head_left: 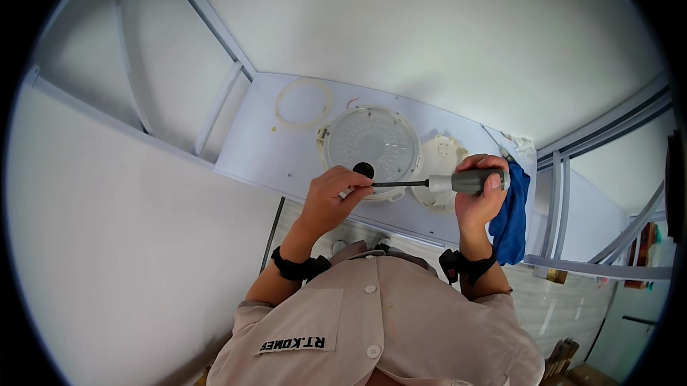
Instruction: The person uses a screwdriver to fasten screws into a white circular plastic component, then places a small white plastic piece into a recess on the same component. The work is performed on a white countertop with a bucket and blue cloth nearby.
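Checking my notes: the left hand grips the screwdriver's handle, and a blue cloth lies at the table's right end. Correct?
One slip: the right hand, not the left hand, grips the screwdriver's handle, as the head view shows. The blue cloth does lie at the right end of the table.

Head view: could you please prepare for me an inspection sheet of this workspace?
Surface: pale tabletop with small bits lying on it.
Things at hand: grey-handled screwdriver; round unit; pale round part to its right.
Clutter: cream ring, blue cloth at the right edge, crumpled white material.
Hands: right hand grips the handle; left hand pinches the shaft's tip end.
Cables: short red piece, possibly wire.
Surroundings: pale walls, grey frames.
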`<state>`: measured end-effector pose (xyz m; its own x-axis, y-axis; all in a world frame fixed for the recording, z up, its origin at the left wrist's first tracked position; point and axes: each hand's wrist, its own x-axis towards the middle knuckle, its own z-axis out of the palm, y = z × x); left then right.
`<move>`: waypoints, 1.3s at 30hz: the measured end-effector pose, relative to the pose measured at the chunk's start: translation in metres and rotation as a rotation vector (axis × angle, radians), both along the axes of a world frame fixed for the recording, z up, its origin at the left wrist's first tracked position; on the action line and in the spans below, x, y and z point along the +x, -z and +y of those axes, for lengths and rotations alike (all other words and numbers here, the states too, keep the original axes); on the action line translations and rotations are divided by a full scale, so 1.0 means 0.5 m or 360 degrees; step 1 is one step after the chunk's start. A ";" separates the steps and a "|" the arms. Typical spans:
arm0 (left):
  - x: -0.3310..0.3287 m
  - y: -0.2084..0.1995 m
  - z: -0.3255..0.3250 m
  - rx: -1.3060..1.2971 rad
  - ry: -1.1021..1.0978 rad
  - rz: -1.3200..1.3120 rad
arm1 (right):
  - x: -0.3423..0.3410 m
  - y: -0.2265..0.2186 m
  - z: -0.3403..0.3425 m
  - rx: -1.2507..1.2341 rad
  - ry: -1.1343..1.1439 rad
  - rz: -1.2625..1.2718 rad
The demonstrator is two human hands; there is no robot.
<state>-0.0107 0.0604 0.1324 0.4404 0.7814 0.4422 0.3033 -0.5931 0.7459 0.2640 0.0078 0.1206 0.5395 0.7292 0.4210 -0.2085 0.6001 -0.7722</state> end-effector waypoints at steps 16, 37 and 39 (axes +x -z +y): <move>0.014 0.014 0.022 -0.0076 0.0095 -0.0127 | 0.008 0.002 -0.012 -0.0029 -0.0020 0.0049; 0.014 0.027 0.022 0.0117 0.0133 0.0239 | -0.028 -0.056 -0.006 0.0151 -0.0281 -0.0651; 0.012 0.030 0.022 0.0149 0.0145 0.0252 | -0.030 -0.063 -0.002 0.0152 -0.0304 -0.0673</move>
